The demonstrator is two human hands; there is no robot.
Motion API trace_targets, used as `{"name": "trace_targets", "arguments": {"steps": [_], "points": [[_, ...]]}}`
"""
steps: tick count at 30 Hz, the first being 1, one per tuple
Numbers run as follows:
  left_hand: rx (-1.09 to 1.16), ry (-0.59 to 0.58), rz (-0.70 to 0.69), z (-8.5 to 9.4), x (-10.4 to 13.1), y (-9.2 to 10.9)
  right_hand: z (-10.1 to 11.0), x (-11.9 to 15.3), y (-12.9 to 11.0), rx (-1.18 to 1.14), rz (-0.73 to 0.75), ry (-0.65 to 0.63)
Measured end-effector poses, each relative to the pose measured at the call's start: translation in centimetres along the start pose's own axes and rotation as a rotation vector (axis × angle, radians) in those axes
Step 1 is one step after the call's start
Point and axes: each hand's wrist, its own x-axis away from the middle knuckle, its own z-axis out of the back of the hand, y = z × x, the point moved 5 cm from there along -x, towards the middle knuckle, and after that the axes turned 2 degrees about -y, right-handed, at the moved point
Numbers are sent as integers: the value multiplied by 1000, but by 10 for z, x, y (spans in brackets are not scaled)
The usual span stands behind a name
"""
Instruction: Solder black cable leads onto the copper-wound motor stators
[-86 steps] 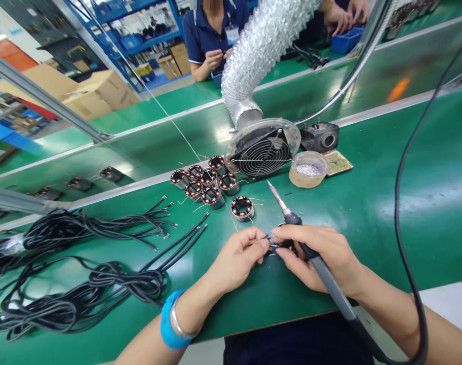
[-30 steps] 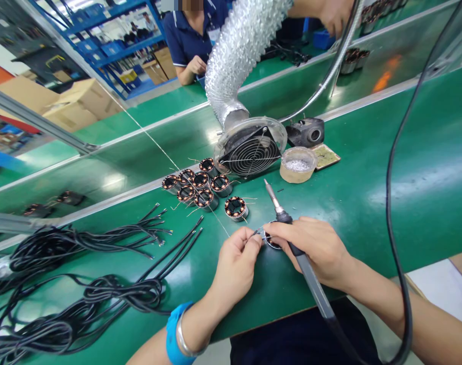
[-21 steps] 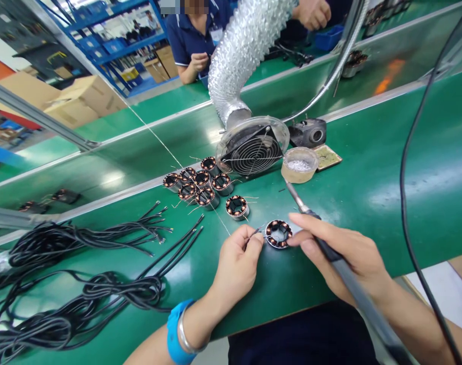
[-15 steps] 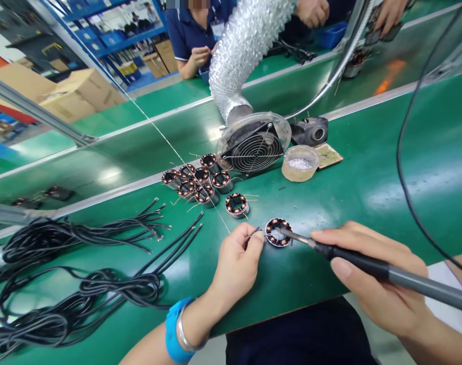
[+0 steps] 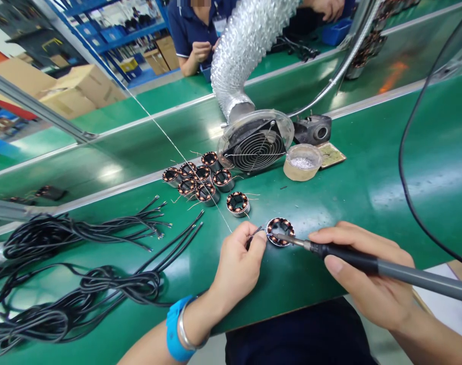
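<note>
Head view: a copper-wound ring [image 5: 278, 223] sits on the green bench [image 5: 295, 289], between the two hands, and serves as reference. Left hand [image 5: 238, 261], just left of the ring: thumb and forefinger pinched together on dark wire ends [image 5: 258, 229], whose bared tips run to the ring's left edge. Right hand [image 5: 371, 274], right of the ring: fingers closed around the soldering iron [image 5: 358, 258]. Its tip lies over the ring's inner left part; contact with the wire cannot be determined. Beyond the ring, to its left: one similar ring [image 5: 238, 209], then a cluster of seven. Beyond it, slightly right: a bowl [image 5: 300, 174] with silvery contents. Well left of the ring: black cables [image 5: 79, 230].
</note>
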Motion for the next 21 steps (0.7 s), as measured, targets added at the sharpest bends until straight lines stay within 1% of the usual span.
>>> {"name": "trace_targets", "arguments": {"steps": [4, 8, 14, 19, 21], "points": [[-14, -2, -16, 0, 0, 1, -4, -1, -5, -22, 29, -21], [-17, 0, -24, 0, 1, 2, -6, -1, -11, -35, 53, -16], [-20, -2, -16, 0, 2, 2, -7, 0, -19, 12, 105, -37], [-9, -2, -17, 0, 1, 2, -8, 0, -21, 35, 128, -70], [-12, -5, -17, 0, 1, 1, -7, 1, -20, 26, 126, -60]]}}
